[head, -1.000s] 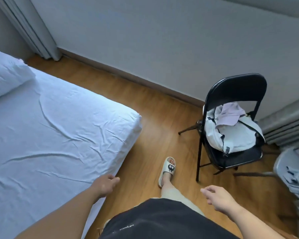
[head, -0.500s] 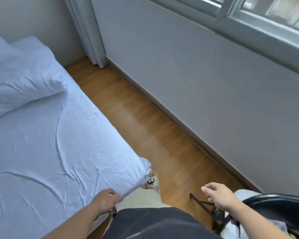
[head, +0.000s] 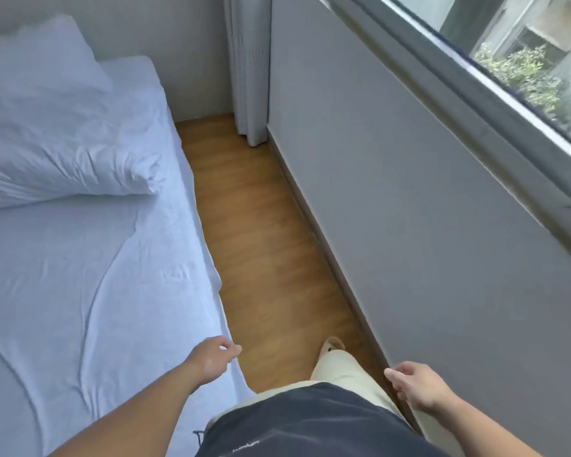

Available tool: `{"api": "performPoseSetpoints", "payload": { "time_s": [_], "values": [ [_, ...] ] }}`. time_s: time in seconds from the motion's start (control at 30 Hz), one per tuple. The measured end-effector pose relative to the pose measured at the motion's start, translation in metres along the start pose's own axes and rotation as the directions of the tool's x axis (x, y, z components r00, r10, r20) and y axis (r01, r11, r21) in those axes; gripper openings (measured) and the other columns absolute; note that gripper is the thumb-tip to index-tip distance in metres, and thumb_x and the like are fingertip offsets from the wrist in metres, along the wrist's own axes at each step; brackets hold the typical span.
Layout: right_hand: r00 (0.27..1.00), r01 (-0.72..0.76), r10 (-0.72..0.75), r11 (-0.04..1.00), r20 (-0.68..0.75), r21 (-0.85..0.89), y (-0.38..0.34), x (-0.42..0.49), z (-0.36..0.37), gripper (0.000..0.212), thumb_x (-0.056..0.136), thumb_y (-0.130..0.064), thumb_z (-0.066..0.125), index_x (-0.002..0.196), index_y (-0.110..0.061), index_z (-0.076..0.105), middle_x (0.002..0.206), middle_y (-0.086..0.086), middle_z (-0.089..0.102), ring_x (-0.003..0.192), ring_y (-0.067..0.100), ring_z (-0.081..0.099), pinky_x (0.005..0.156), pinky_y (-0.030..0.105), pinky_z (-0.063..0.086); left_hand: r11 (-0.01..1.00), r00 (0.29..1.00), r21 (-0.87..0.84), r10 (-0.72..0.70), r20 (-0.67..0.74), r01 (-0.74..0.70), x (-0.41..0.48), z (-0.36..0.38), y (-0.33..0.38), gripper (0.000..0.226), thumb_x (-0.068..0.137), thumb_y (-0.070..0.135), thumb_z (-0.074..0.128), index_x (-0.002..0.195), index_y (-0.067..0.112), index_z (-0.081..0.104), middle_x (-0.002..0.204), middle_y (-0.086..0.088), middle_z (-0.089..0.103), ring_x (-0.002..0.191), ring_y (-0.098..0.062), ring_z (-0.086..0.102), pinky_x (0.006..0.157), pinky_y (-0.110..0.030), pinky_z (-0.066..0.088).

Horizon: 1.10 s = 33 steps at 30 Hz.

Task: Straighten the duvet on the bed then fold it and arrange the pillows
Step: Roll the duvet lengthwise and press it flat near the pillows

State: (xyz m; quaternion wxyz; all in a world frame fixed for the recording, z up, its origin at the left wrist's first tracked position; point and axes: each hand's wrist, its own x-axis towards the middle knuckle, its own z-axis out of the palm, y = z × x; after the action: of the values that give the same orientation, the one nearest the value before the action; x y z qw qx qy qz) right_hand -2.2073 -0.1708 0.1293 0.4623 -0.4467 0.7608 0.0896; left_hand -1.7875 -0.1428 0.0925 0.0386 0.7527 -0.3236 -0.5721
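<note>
Head view, person standing in the narrow strip of wooden floor [head: 264,245] between the bed [head: 80,291] and the grey wall [head: 409,209] under the window [head: 521,70].

Bed: covered by a pale, creased sheet; long wrinkles run across the near half. No duvet identifiable in this view; only the sheet-covered surface shows. One white pillow [head: 56,140] lies at the far end of the bed, near the head wall, its right corner reaching close to the mattress edge. It is rumpled and sits at a slant to the bed edge.

Left hand [head: 211,357]: held over the right edge of the bed, at the near end. Fingers loosely curled, thumb and forefinger close together; whether they touch the sheet cannot be told. Nothing gripped.

Right hand [head: 416,387]: hangs free near the skirting of the wall, fingers slightly bent and apart, empty.

Other items: a grey curtain [head: 249,70] hangs in the far corner, reaching the floor. One leg in beige trousers [head: 340,367] is stepped forward on the floor between the hands; a slipper toe [head: 333,343] shows just beyond it. A dark shirt fills the bottom of the frame.
</note>
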Motion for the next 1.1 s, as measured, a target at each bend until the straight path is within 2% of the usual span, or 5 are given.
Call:
{"api": "performPoseSetpoints", "payload": {
  "time_s": [0.1, 0.5, 0.73, 0.9, 1.1],
  "values": [
    [0.997, 0.062, -0.057, 0.995, 0.059, -0.073, -0.062, 0.058, -0.041, 0.028, 0.093, -0.037, 0.065, 0.076, -0.014, 0.065, 0.06, -0.006, 0.062, 0.052, 0.011, 0.057, 0.053, 0.02, 0.043, 0.997, 0.997, -0.057, -0.053, -0.057, 0.05, 0.025, -0.018, 0.033, 0.023, 0.093, 0.045, 0.056, 0.1, 0.025, 0.066, 0.108, 0.001, 0.065, 0.099, -0.019, 0.065, 0.078, -0.03, 0.05],
    [0.929, 0.324, -0.226, 0.878, 0.293, -0.351, -0.343, 0.258, -0.156, 0.032, 0.094, -0.044, 0.063, 0.089, -0.014, 0.071, 0.081, 0.001, 0.071, 0.081, 0.023, 0.07, 0.062, 0.025, 0.045, 0.9, 0.904, -0.301, -0.38, -0.194, 0.314, 0.073, -0.059, 0.132, 0.025, 0.098, 0.039, 0.05, 0.105, 0.022, 0.066, 0.108, 0.004, 0.063, 0.092, -0.015, 0.06, 0.073, -0.024, 0.051],
    [0.834, 0.523, -0.314, 0.713, 0.454, -0.466, -0.518, 0.298, -0.129, 0.029, 0.094, -0.041, 0.064, 0.092, -0.013, 0.072, 0.068, -0.003, 0.068, 0.061, 0.013, 0.062, 0.061, 0.028, 0.046, 0.823, 0.867, -0.46, -0.459, -0.193, 0.333, 0.13, -0.114, 0.168, 0.026, 0.099, 0.04, 0.048, 0.107, 0.021, 0.066, 0.111, 0.005, 0.064, 0.097, -0.012, 0.058, 0.081, -0.021, 0.047],
    [0.823, 0.548, -0.304, 0.646, 0.48, -0.531, -0.634, 0.324, -0.104, 0.028, 0.095, -0.047, 0.061, 0.1, -0.02, 0.069, 0.084, -0.005, 0.073, 0.076, 0.012, 0.069, 0.072, 0.027, 0.055, 0.746, 0.874, -0.581, -0.472, -0.119, 0.324, 0.184, -0.197, 0.179, 0.037, 0.096, 0.051, 0.048, 0.099, 0.019, 0.065, 0.099, 0.002, 0.065, 0.09, -0.016, 0.061, 0.073, -0.027, 0.049],
    [0.791, 0.606, -0.341, 0.543, 0.507, -0.581, -0.777, 0.353, -0.078, 0.028, 0.093, -0.047, 0.065, 0.107, -0.022, 0.068, 0.1, -0.005, 0.073, 0.087, 0.013, 0.072, 0.081, 0.033, 0.062, 0.69, 0.833, -0.657, -0.527, -0.169, 0.303, 0.23, -0.32, 0.173, 0.032, 0.094, 0.05, 0.057, 0.111, 0.023, 0.063, 0.115, 0.0, 0.064, 0.104, -0.02, 0.063, 0.094, -0.036, 0.054]
  ]
}}
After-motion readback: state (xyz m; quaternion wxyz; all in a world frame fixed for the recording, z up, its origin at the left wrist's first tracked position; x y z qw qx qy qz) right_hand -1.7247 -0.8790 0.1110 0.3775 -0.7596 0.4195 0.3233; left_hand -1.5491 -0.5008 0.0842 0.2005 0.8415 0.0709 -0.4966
